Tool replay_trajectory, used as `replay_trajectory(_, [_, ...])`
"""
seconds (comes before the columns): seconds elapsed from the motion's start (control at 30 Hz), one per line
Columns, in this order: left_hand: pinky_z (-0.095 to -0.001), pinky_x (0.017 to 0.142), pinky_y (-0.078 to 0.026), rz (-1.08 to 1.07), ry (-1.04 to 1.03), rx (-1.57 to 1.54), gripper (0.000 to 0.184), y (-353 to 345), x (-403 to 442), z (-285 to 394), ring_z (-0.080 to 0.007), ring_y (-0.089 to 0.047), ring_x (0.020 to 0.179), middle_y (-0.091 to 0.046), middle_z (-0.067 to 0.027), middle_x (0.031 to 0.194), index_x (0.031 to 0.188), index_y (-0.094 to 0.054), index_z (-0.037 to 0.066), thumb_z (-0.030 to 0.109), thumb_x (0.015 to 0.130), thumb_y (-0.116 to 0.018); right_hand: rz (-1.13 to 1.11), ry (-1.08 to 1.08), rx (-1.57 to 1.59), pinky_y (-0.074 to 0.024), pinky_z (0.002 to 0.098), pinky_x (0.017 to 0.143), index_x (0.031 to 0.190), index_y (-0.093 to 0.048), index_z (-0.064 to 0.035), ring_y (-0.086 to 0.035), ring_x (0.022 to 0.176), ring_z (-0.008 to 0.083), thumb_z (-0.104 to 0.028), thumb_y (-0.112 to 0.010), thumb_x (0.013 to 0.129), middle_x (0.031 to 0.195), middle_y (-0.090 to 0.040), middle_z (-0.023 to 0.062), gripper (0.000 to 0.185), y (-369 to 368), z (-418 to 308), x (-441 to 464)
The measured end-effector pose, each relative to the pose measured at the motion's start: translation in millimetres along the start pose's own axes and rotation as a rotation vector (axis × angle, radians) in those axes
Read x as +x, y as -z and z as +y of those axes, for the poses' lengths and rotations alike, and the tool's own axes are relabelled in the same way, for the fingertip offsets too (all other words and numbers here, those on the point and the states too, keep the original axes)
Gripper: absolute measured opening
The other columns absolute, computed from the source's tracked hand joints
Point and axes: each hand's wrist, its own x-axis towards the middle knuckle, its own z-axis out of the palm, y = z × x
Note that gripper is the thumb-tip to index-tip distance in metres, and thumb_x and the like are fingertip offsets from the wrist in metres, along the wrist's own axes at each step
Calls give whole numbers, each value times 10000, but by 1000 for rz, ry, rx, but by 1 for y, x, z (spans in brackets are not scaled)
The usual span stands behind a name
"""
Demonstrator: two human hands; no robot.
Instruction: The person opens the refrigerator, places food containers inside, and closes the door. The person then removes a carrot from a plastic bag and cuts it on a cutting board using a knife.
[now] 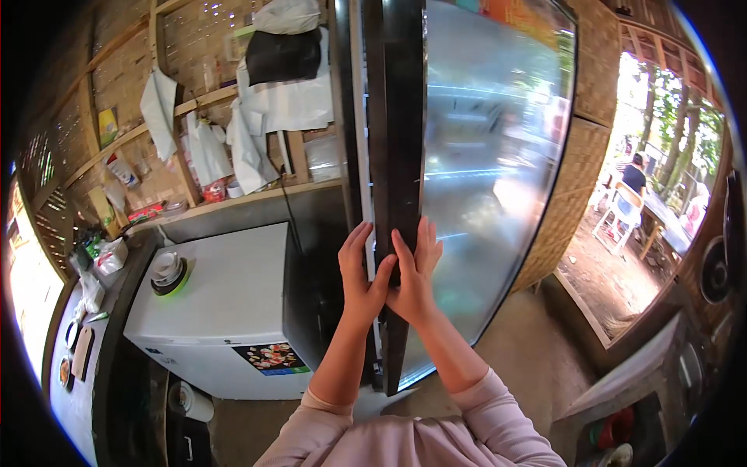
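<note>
A tall glass door [486, 163] with a thick black edge frame [403, 148] stands partly open in the middle of the head view. My left hand [363, 272] rests against the left side of this frame, fingers pointing up and apart. On the right side, my right hand [415, 272] lies on the frame and the glass edge with its fingers spread. The two thumbs come close together over the black frame. Neither hand is wrapped round anything. Reflections blur what lies behind the glass.
A white chest freezer [226, 288] with stacked bowls [166, 268] stands at the left, beside a counter [117, 292]. Plastic bags [208, 148] hang on the woven wall. Through the right doorway, a person [634, 175] sits near a table [668, 222].
</note>
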Motion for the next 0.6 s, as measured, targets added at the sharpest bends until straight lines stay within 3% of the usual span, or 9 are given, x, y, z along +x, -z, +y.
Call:
replay_trajectory(0.07, [-396,985,-368,30,-70,96,523,3,13,-19,-323,-489,1160,-536,-157,1263,1279,-529,48,150,800,-712,-3,-9,7,-140,740,991,1405,-444,-215,-171,1382,511,-143,-695,750,1546,-148,224,705,-21,6,8])
replay_trajectory(0.1, [-390,926,-400,53,-61,141,472,3,18,-26,-304,-519,1075,-567,-133,1158,1243,-572,96,171,799,-715,-8,-22,-33,-143,740,989,1406,-444,-218,-170,1385,506,-142,-681,769,1549,-148,214,684,-31,9,13])
replay_trajectory(0.17, [-393,899,-413,55,-41,173,459,3,26,-44,-297,-525,1044,-568,-123,1123,1235,-580,108,177,801,-713,11,-28,-78,-142,741,988,1405,-449,-246,-164,1399,480,-135,-618,839,1558,-148,189,601,-51,15,19])
replay_trajectory(0.4, [-384,831,-458,35,30,195,423,-1,49,-99,-255,-569,966,-593,-74,1032,1217,-599,124,160,807,-695,-42,-85,-168,-116,728,1011,1399,-449,-322,-123,1424,437,-159,-556,899,1572,-115,159,537,-94,33,38])
replay_trajectory(0.5, [-302,773,-482,31,77,-36,381,-6,55,-109,-212,-601,848,-602,-86,924,1215,-594,86,76,840,-662,-38,-88,-167,-95,727,1022,1394,-451,-341,-121,1427,432,-165,-557,904,1575,-108,150,531,-104,38,41])
replay_trajectory(0.6, [-283,773,-471,29,118,-159,372,-10,57,-122,-169,-576,830,-589,-60,896,1222,-583,67,100,861,-664,-35,-82,-172,-92,728,1023,1387,-459,-345,-120,1428,432,-161,-571,892,1574,-112,153,540,-110,42,44])
